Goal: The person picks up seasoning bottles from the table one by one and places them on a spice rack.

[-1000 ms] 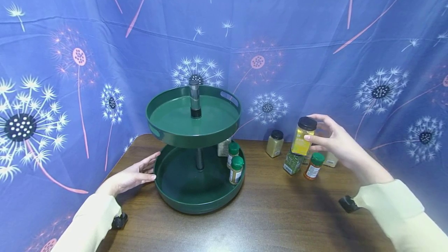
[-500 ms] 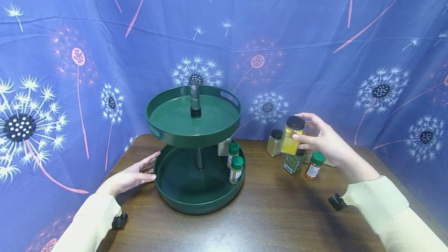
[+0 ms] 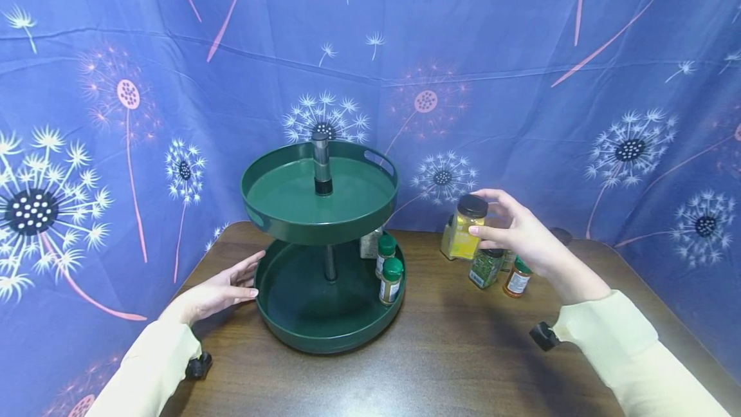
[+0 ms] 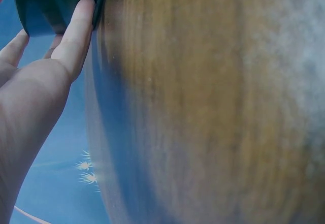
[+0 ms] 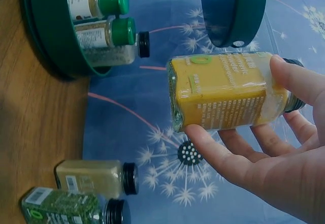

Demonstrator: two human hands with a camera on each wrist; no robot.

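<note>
Facing a blue cloth backdrop (image 3: 498, 114), softly creased and printed with white and pink dandelions, over a brown wooden tabletop (image 3: 451, 346) with fine grain and a glossy front. Gripping a yellow-labelled jar (image 3: 465, 233) between thumb and fingers of the right hand (image 3: 512, 230), pinching its squarish clear body below a round black lid. Holding it nearly upright above the table, to the right of a green two-tier stand (image 3: 321, 231) made of smooth, round, walled trays on a shiny metallic post (image 3: 321, 163).

Resting the left hand (image 3: 222, 288) on the lower tray (image 3: 307, 340), touching its curved left wall with fairly straight fingertips. Looking across a strip of wood between that tray and the jars at right, and into the low gap between the tiers, entering over a raised rim.

Seeing two green-capped bottles (image 3: 390, 280) and a pale jar (image 3: 369, 244) standing inside the lower tray's right side, partly blocking that edge. Overlapping, from the head view, a tan jar (image 3: 447, 244) with the held one. Passing the right hand over a green herb jar (image 3: 485, 270) and near a reddish bottle (image 3: 517, 284) with a green cap, while half hiding a dark lid (image 3: 561, 235) behind the wrist.
</note>
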